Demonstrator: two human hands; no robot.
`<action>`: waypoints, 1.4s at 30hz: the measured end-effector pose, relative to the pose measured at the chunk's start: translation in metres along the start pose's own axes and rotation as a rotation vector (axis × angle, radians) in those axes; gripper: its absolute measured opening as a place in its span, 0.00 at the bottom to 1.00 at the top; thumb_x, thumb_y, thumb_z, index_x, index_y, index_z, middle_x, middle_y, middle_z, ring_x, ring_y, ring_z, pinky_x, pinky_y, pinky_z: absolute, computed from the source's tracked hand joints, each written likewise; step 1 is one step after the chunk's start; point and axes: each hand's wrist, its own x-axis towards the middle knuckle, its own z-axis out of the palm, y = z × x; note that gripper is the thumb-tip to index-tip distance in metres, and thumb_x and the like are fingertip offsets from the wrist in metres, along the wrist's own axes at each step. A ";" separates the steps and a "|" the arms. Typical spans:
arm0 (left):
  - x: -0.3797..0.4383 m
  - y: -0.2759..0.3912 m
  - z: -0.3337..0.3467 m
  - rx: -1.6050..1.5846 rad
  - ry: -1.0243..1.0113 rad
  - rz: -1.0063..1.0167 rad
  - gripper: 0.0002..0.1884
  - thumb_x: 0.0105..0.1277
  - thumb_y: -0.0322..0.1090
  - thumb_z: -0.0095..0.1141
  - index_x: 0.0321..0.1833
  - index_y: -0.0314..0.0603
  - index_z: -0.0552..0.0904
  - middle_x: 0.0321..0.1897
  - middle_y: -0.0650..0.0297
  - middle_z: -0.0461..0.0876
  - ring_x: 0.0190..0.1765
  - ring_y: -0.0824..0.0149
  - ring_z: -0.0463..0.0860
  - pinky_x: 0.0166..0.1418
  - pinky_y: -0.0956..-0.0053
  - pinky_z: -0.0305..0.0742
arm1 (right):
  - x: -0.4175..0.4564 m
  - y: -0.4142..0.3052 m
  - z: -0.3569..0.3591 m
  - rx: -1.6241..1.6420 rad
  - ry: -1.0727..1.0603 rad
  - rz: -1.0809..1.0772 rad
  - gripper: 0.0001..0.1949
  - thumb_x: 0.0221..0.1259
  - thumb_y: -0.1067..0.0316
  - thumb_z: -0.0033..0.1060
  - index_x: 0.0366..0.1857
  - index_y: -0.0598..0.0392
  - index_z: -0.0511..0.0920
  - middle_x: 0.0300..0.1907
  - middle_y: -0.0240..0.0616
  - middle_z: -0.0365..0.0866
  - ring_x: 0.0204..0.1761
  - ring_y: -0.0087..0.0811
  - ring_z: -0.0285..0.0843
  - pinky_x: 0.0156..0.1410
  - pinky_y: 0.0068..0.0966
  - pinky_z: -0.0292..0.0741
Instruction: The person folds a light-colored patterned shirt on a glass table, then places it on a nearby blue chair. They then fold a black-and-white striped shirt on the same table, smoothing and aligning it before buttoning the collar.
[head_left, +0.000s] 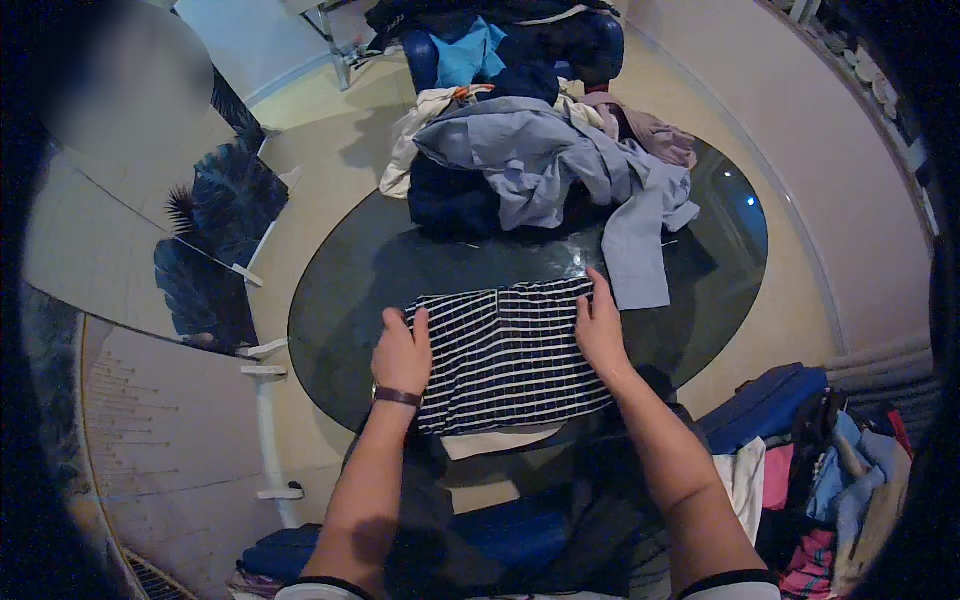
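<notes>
A dark garment with white stripes (510, 352) is folded into a rough rectangle above the near part of a dark oval glass table (337, 300). My left hand (403, 351) grips its left edge, thumb on top, and a dark-strapped watch sits on that wrist. At the right edge, my right hand (602, 330) holds the cloth near its upper corner, with the fingers partly hidden. Beneath the near edge of the cloth, a pale piece (502, 440) shows; I cannot tell whether it belongs to the garment.
A heap of clothes lies across the far table, with a grey-blue long-sleeved shirt (525, 150) on top and its sleeve (637, 259) hanging toward me. Beyond stands a dark blue chair (604, 49) holding clothes. More garments (847, 465) are piled at my right. A leaf-patterned panel (232, 202) stands left.
</notes>
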 end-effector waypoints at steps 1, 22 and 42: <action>0.012 -0.009 0.008 -0.091 0.093 0.014 0.23 0.69 0.52 0.45 0.47 0.34 0.70 0.30 0.44 0.81 0.37 0.45 0.81 0.40 0.56 0.75 | 0.000 -0.005 0.000 0.032 -0.004 0.005 0.21 0.65 0.73 0.43 0.62 0.61 0.61 0.55 0.58 0.70 0.56 0.53 0.70 0.60 0.38 0.68; 0.058 -0.069 0.014 -0.803 0.104 -0.190 0.13 0.63 0.34 0.58 0.22 0.36 0.74 0.15 0.66 0.72 0.21 0.67 0.69 0.30 0.70 0.68 | 0.010 -0.005 0.002 0.077 -0.018 0.098 0.13 0.65 0.69 0.49 0.52 0.53 0.72 0.29 0.51 0.79 0.32 0.46 0.79 0.40 0.37 0.74; 0.014 -0.030 0.007 0.197 0.045 -0.055 0.08 0.70 0.37 0.42 0.41 0.39 0.69 0.32 0.46 0.83 0.37 0.42 0.82 0.38 0.50 0.75 | 0.007 0.004 0.008 -0.139 -0.026 0.005 0.13 0.65 0.69 0.51 0.52 0.55 0.70 0.34 0.57 0.78 0.40 0.53 0.78 0.44 0.39 0.73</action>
